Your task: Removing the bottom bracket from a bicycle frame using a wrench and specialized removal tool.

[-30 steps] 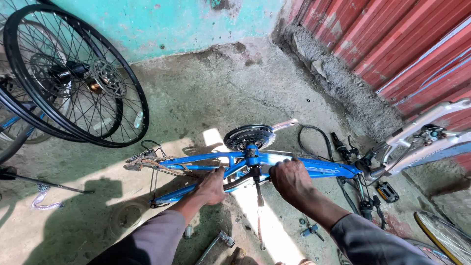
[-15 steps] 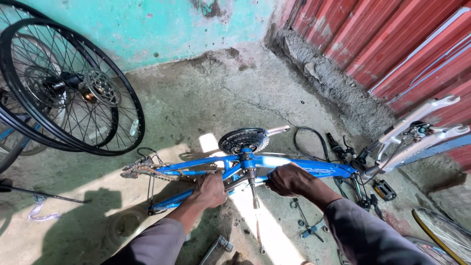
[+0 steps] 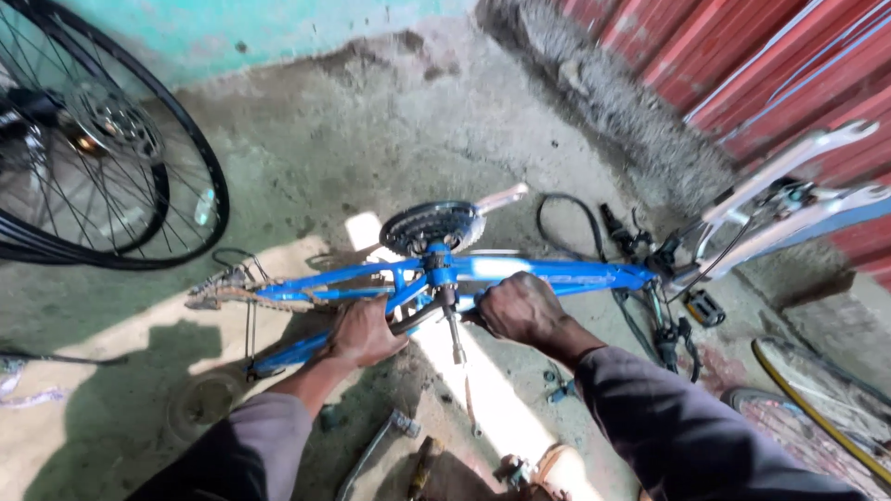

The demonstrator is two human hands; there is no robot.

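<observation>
A blue bicycle frame (image 3: 548,271) without wheels lies across the concrete floor. A black toothed chainring (image 3: 429,226) with a pale crank arm sits on its far side. A rusty chain (image 3: 232,296) runs to the left end. My left hand (image 3: 364,332) grips the lower blue tube just left of the bottom bracket. My right hand (image 3: 518,308) is closed around the frame tube just right of the bracket, beside a dark crank arm (image 3: 452,327) that points toward me.
Spoked wheels (image 3: 102,148) lean at the left against a teal wall. A white fork (image 3: 789,199) and black cables (image 3: 650,306) lie right, near a red corrugated shutter. A wrench (image 3: 371,450) and small parts lie near me. Another wheel rim (image 3: 817,399) sits at lower right.
The view has closed in on the frame. Both hands have kept their grip near the bottom bracket, and the right hand has shifted slightly down the tube.
</observation>
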